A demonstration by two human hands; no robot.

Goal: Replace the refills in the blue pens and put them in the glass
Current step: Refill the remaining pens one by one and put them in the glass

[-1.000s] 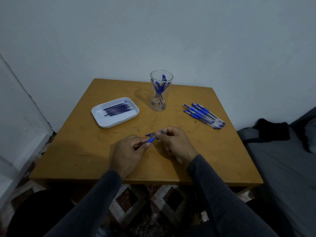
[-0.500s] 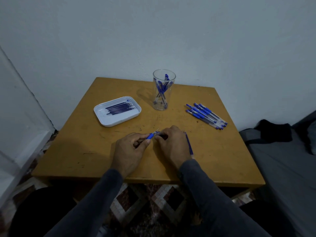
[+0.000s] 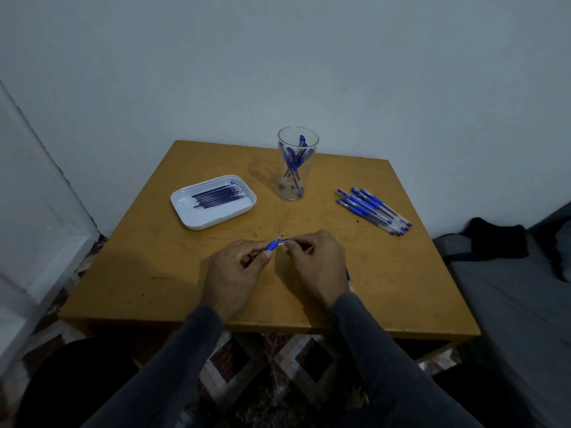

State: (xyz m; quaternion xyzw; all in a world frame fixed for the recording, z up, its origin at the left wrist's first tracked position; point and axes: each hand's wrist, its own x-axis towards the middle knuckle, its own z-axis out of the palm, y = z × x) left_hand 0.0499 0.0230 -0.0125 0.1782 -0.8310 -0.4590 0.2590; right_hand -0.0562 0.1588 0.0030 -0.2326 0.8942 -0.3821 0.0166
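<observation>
Pen (image 3: 276,243) sits pinched in our left hand (image 3: 232,274), tip toward one o'clock; our right hand (image 3: 315,264) pinches near its tip. Glass (image 3: 295,168) stands at twelve on the counter (image 3: 386,273), nearer the right.

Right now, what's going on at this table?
A person is refilling blue pens. The left hand pinches a pen's blue grip section, tip outward, while the right hand holds something small against it. Spare refills lie in the white tray, several pens stand in the glass, and a row of pens waits on the right.
</observation>
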